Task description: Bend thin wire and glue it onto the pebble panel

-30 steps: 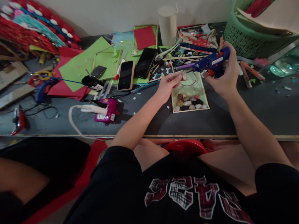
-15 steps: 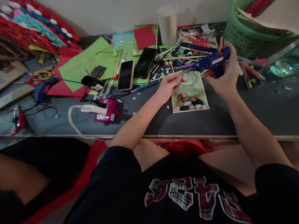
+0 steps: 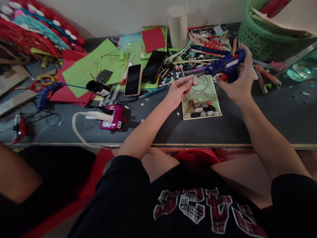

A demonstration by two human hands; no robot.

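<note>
My right hand point(image 3: 239, 81) grips a blue glue gun point(image 3: 223, 66) with a red trigger, its nozzle pointing left. My left hand point(image 3: 178, 91) pinches a small pale pebble point(image 3: 195, 80) right at the nozzle tip. Both hands hover over a light green card point(image 3: 201, 97) with a stick frame. A drawn ring marks the upper part of the card, and several pebbles point(image 3: 201, 109) lie in a cluster along its lower edge.
Two phones point(image 3: 133, 79) lie on green paper at the centre. A pink device point(image 3: 114, 117) with a white cord sits front left, a white cylinder point(image 3: 177, 26) at the back, a green basket point(image 3: 268, 38) back right. Another glue gun point(image 3: 46, 94) rests far left. A person's arm point(image 3: 15, 178) shows lower left.
The glue gun has lifted slightly and the pebble has risen a little with it. The person's arm at lower left has shifted.
</note>
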